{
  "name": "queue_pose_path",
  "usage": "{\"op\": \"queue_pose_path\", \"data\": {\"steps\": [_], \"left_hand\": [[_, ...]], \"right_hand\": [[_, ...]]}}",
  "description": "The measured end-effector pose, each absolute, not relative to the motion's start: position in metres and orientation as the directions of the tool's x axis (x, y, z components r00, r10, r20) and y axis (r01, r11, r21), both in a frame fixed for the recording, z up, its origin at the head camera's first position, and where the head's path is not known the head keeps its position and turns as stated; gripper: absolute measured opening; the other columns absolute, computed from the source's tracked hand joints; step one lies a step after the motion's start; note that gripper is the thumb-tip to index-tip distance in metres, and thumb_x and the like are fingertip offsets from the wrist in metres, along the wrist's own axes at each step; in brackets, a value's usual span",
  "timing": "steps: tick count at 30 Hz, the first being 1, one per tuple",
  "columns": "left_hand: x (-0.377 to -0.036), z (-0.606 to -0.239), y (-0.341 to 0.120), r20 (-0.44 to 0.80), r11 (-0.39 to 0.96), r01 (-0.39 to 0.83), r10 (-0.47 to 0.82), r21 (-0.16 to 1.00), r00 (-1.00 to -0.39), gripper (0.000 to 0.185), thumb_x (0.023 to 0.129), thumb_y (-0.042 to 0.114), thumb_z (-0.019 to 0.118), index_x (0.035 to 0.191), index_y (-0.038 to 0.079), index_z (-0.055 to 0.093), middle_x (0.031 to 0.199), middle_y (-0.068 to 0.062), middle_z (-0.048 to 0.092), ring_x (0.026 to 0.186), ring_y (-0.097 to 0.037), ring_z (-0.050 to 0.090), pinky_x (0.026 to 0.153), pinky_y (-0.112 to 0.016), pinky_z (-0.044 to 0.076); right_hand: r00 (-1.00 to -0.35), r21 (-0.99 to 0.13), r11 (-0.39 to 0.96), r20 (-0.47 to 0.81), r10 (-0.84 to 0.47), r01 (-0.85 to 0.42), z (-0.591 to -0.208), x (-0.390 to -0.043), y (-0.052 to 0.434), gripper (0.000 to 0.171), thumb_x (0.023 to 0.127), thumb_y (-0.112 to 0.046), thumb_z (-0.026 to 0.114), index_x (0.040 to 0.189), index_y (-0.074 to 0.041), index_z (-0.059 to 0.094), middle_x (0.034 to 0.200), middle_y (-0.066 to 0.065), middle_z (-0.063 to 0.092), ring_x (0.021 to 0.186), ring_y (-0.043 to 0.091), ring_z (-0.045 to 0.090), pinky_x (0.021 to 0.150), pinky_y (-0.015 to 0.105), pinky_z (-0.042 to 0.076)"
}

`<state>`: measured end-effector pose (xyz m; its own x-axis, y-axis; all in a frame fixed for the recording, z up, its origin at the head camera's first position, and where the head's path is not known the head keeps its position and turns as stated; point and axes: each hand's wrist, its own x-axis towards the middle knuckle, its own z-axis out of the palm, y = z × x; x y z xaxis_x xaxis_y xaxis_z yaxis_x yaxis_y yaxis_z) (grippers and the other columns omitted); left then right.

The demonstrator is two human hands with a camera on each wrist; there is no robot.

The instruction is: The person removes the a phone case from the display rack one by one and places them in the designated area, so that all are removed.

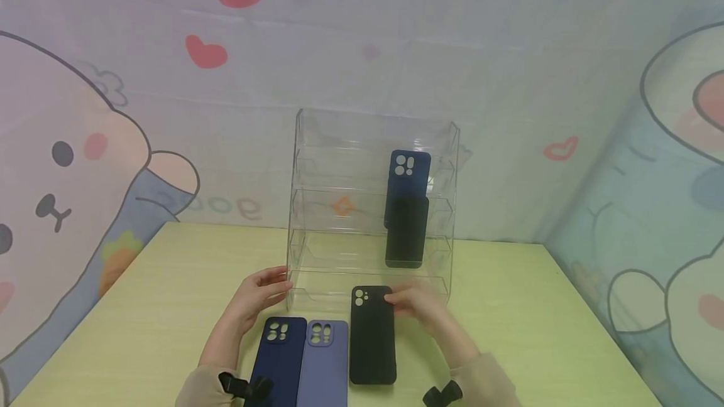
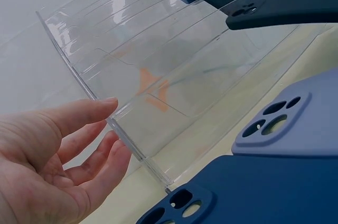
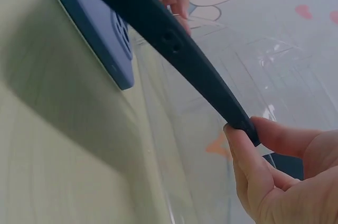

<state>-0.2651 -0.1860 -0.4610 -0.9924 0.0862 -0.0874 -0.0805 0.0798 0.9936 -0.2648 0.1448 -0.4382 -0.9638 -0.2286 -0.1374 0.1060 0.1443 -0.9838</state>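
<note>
A clear stepped display rack [image 1: 339, 272] stands on the table. At its left side, my left hand [image 1: 254, 299] holds the upright edge, with the thumb [image 2: 100, 112] on one side and the fingers on the other. My right hand [image 1: 423, 304] pinches a black phone case [image 1: 373, 338] near its camera-hole end, between thumb and fingers. In the right wrist view this case [image 3: 185, 63] slants edge-on, raised over the table. Higher on the rack's right half lean a blue phone case [image 1: 415, 178] and another black phone case [image 1: 405, 240], which overlaps the blue one's lower part.
Side by side on the table in front of the rack lie a dark blue phone case [image 1: 279, 363] and a lavender phone case [image 1: 327, 366]. A printed cloth [image 1: 362, 30] with hearts and cartoon animals hangs behind and beside the pale yellow table [image 1: 509, 306].
</note>
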Motion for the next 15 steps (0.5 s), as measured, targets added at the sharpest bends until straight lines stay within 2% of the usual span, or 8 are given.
{"op": "queue_pose_path", "data": {"steps": [4,15], "left_hand": [[-0.265,-0.461,-0.186,-0.09,0.081,-0.083,0.085,0.993,-0.992,0.056,0.096,0.011,0.061,0.145,-0.004,0.04,0.143,-0.028,0.044,0.121,-0.027,0.058,0.102,-0.038,0.053],[-0.265,-0.461,-0.186,-0.097,0.087,-0.09,0.073,0.992,-0.993,0.055,0.096,0.01,0.061,0.145,-0.004,0.04,0.141,-0.027,0.045,0.116,-0.021,0.06,0.101,-0.036,0.054]], "right_hand": [[-0.963,-0.982,0.137,-0.155,-0.219,0.126,-0.445,-0.262,0.144,0.038,0.084,0.0,0.067,0.114,0.022,0.058,0.072,-0.001,0.069,0.059,0.007,0.063,0.061,0.02,0.06],[-0.951,-0.978,0.155,-0.179,-0.251,0.143,-0.457,-0.253,0.141,0.039,0.083,0.001,0.066,0.113,0.024,0.057,0.068,-0.001,0.068,0.057,0.006,0.062,0.054,0.016,0.057]]}}
